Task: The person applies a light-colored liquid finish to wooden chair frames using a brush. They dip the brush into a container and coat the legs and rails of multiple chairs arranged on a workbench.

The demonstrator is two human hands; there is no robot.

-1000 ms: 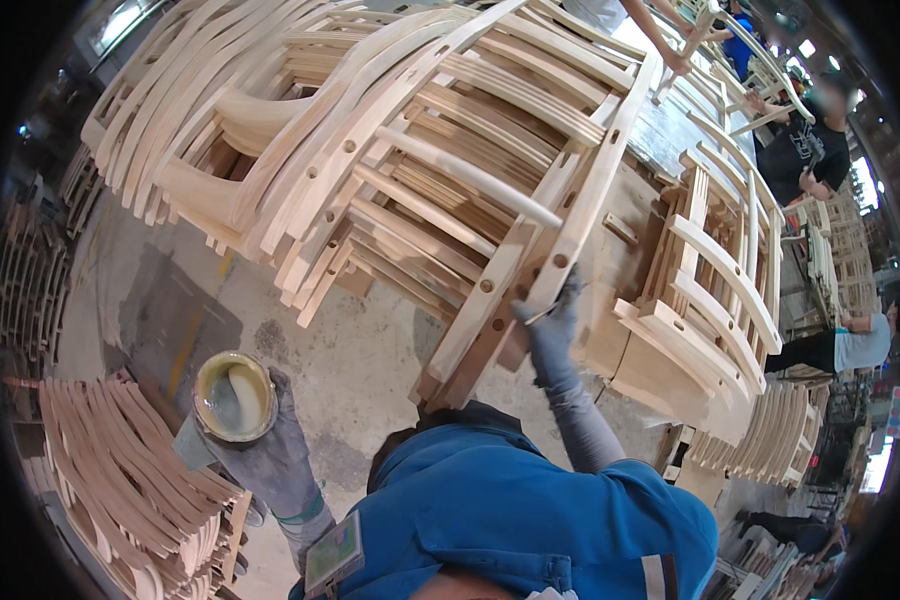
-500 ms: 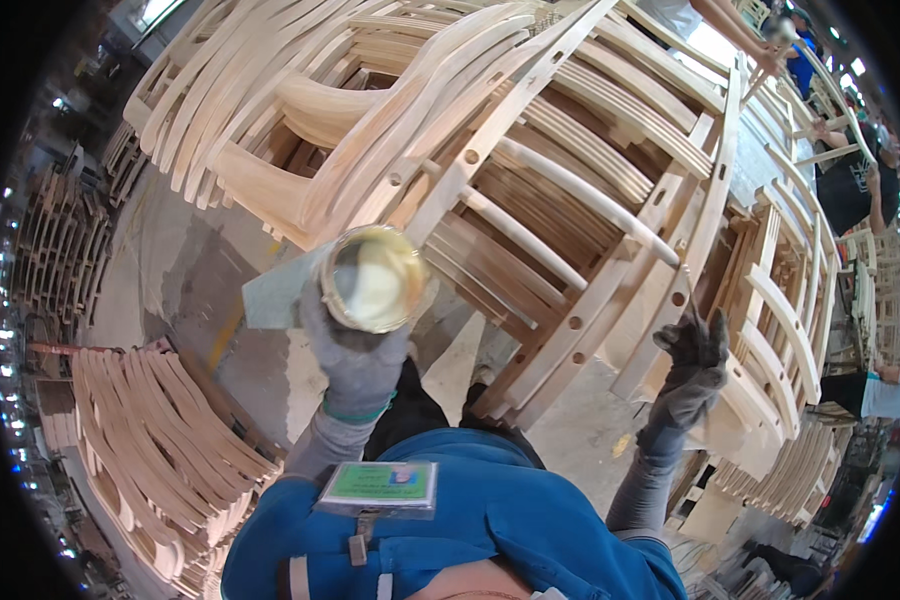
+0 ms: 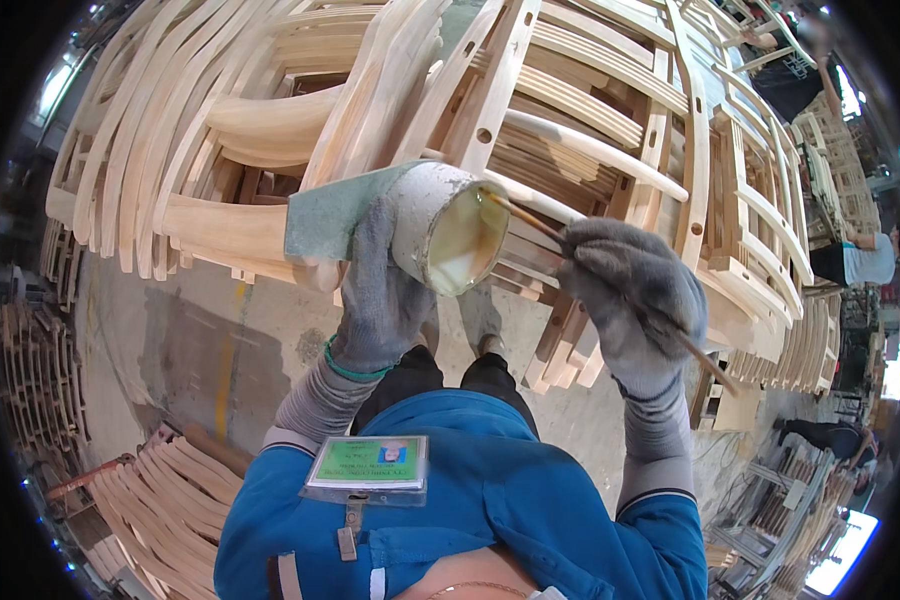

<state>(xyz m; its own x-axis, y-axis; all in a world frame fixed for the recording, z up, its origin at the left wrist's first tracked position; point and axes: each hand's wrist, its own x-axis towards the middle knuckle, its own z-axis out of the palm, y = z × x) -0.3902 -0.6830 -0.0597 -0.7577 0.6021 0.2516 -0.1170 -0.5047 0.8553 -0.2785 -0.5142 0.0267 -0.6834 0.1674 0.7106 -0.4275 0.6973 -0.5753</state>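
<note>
My left hand (image 3: 382,290), in a grey glove, grips a white can (image 3: 432,222) with a green label, tilted so its open mouth faces right. Pale creamy liquid (image 3: 467,243) fills it. My right hand (image 3: 635,300), also gloved in grey, holds a thin wooden-handled brush (image 3: 536,224). The brush tip dips into the can's mouth, and its handle sticks out behind the hand toward the lower right. Both hands are raised in front of a stack of unfinished wooden chair frames (image 3: 570,120).
Bent wooden chair parts (image 3: 170,490) lie piled at the lower left on a concrete floor (image 3: 200,340). More frames (image 3: 820,200) stand stacked at the right. Another person (image 3: 865,258) works at the far right, one more at the top right (image 3: 800,70).
My left hand has lifted and tipped the can toward the right. My right hand came up from the frame with the brush, and its tip now dips into the can.
</note>
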